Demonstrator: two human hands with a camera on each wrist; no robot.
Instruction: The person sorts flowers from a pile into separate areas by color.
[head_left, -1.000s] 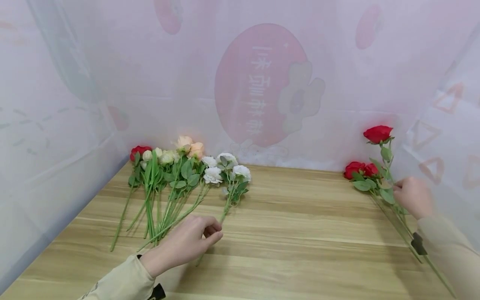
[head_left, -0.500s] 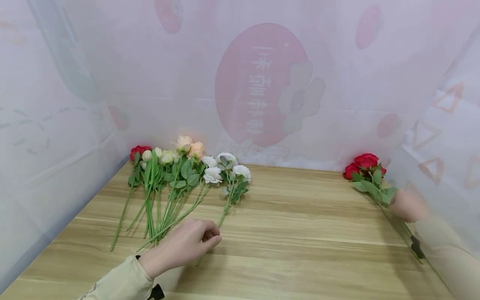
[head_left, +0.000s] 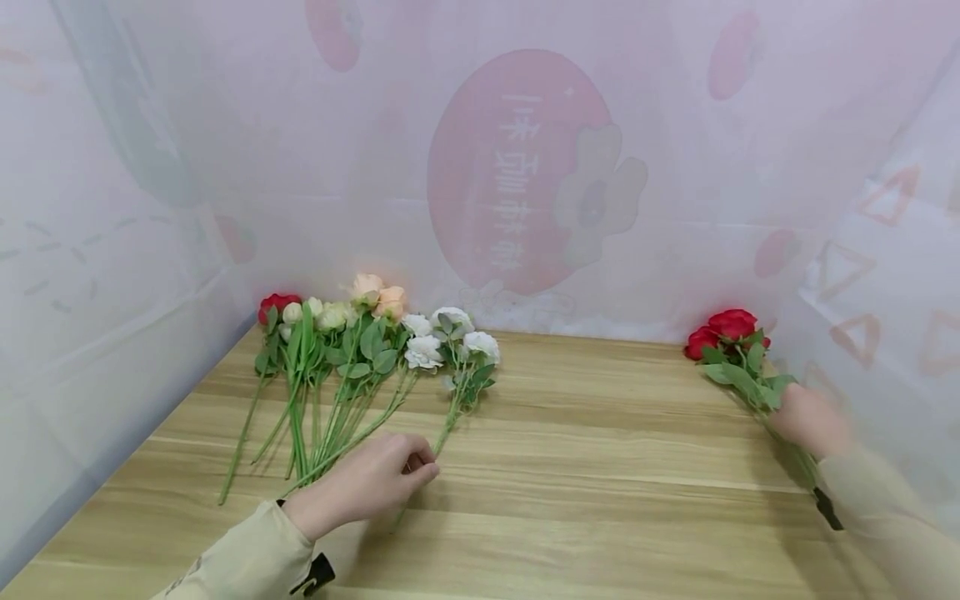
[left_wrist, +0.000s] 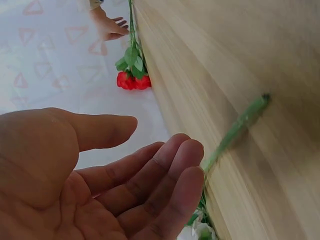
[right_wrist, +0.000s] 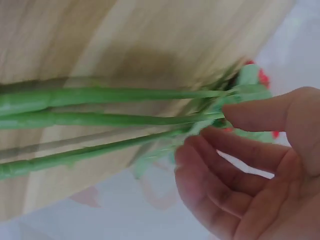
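Several red roses (head_left: 731, 323) lie bunched at the table's right back, their green stems (right_wrist: 125, 94) running toward the near edge. Beside those stems is my right hand (head_left: 812, 423), slightly blurred; in the right wrist view its thumb (right_wrist: 257, 114) and fingers are parted, not closed round a stem. In the left wrist view its fingers look spread. My left hand (head_left: 367, 479) hovers over the table with loosely bent fingers and nothing in them. Near its fingertips runs the stem (left_wrist: 235, 127) of a white flower (head_left: 480, 346).
Left of the white flowers lie peach roses (head_left: 390, 302), pale green-white blooms (head_left: 335, 315) and one red rose (head_left: 279, 307), stems toward me. A printed cloth (head_left: 360, 167) walls the wooden table (head_left: 585, 467) at the back and both sides.
My right hand has lowered a raised red rose onto the other red ones, and its fingers are now parted. My left hand has stayed nearly still.
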